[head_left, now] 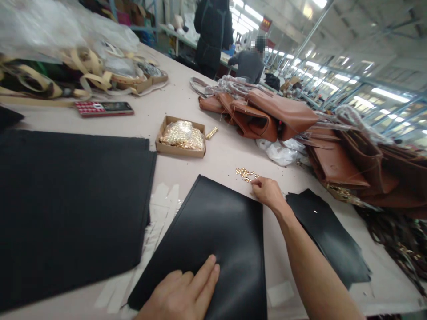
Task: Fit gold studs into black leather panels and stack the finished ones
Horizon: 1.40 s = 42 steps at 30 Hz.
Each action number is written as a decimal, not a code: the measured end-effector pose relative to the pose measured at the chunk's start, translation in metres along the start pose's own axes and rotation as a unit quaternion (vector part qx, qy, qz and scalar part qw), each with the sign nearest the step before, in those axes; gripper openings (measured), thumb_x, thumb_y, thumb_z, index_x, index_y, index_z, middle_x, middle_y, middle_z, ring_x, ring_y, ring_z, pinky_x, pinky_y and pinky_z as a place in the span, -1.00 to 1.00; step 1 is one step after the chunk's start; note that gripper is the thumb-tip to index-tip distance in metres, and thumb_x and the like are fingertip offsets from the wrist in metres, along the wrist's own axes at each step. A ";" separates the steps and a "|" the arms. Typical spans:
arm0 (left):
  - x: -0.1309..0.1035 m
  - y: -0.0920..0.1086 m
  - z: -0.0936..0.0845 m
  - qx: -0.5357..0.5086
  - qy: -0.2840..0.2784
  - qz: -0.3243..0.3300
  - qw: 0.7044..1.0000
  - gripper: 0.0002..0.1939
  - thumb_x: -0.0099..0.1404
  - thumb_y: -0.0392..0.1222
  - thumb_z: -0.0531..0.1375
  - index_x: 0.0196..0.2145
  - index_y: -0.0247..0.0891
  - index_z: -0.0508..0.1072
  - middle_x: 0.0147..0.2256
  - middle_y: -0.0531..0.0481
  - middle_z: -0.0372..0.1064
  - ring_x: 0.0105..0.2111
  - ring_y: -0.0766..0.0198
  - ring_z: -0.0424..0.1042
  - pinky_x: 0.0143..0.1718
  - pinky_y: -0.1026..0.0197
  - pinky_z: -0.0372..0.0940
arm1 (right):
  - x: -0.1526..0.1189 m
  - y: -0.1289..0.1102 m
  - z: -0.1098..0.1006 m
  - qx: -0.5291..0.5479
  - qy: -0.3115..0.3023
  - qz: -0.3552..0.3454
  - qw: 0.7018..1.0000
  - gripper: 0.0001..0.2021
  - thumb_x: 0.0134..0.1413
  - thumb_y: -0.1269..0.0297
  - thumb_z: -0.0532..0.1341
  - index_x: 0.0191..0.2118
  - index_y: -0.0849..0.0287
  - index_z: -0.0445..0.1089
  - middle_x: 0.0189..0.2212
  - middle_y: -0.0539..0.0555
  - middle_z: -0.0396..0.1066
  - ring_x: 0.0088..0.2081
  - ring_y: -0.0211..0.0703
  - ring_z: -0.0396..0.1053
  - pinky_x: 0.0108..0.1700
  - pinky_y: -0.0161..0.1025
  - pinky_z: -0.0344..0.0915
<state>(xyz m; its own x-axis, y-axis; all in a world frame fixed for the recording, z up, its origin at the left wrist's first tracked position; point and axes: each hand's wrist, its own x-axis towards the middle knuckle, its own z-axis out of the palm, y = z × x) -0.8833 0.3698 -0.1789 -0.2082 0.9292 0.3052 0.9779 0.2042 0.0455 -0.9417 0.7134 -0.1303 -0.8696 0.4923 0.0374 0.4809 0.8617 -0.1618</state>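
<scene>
A black leather-like panel (227, 213) lies at an angle on the table before me. My left hand (183, 289) rests on its lower part, two fingers stretched out flat and the others curled. Beyond the panel's far right corner, my right hand (267, 191) has thumb and fingertips pinched together at the edge of a small heap of gold metal pieces (245, 173). Whatever is between those fingertips is too small to make out. Behind the heap, a cardboard box (182, 152) holds many more gold pieces in clear plastic, with a short gold strip (211, 133) beside it.
Large black panels (73, 204) cover the left side. Smaller black pieces (330, 235) lie to the right. Brown leather bags (280, 111) are piled along the far right edge. A red phone (104, 109), tan straps (90, 66) and plastic wrap sit at back left. Two people are in the background.
</scene>
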 end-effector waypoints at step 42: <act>-0.003 0.007 -0.009 -0.068 0.011 0.001 0.998 -0.53 0.32 -0.04 0.13 0.07 -0.41 0.40 0.01 -0.18 0.42 -0.38 0.17 0.35 -0.46 0.08 0.26 | -0.150 -0.085 -0.010 0.238 -0.287 -0.131 0.919 -0.86 0.03 0.45 0.23 -0.25 0.13 0.43 -0.47 -0.05 0.50 -0.42 -0.26 0.45 -0.37 -0.36 0.30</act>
<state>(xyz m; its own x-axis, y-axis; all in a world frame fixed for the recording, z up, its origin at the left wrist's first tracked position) -0.8759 0.3660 -0.1713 -0.2065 0.9225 0.3262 0.9725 0.1568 0.1723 -0.8513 0.5674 -0.1121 -0.9298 0.0121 -0.3677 0.2622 0.7229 -0.6393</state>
